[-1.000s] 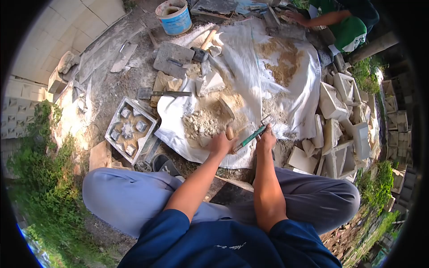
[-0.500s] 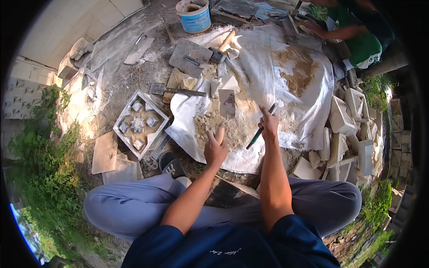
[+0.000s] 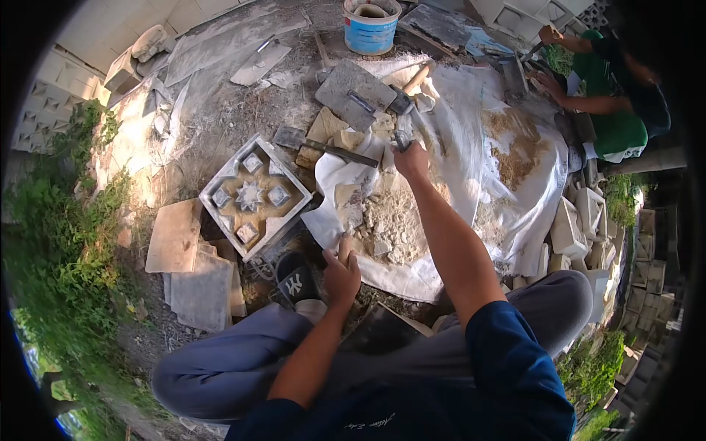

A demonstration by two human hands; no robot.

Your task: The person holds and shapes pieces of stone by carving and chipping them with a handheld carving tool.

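My left hand (image 3: 342, 279) is closed round the wooden handle of a scraper, whose flat blade (image 3: 348, 200) is over the left side of the crumbled pale material (image 3: 397, 220) on a white sheet (image 3: 471, 110). Farther forward, my right hand (image 3: 412, 160) is closed round something small and dark grey, mostly hidden by the fingers. It is close to the end of a flat metal bar (image 3: 342, 152) and below a wooden-handled hammer (image 3: 401, 101). Left of the sheet lies a square mould (image 3: 282, 222) with a raised star and blocks inside.
A trowel (image 3: 342, 84) lies beyond the bar, and a blue-white bucket (image 3: 371, 33) stands at the back. Another person (image 3: 607, 106) works at the upper right. Pale blocks (image 3: 566, 228) are piled on the right; flat slabs (image 3: 198, 287) lie at the left.
The view has swung, shifting the scene rightward. My right hand has reached forward, and the green tool it held is no longer recognisable. My left hand has moved left with the scraper.
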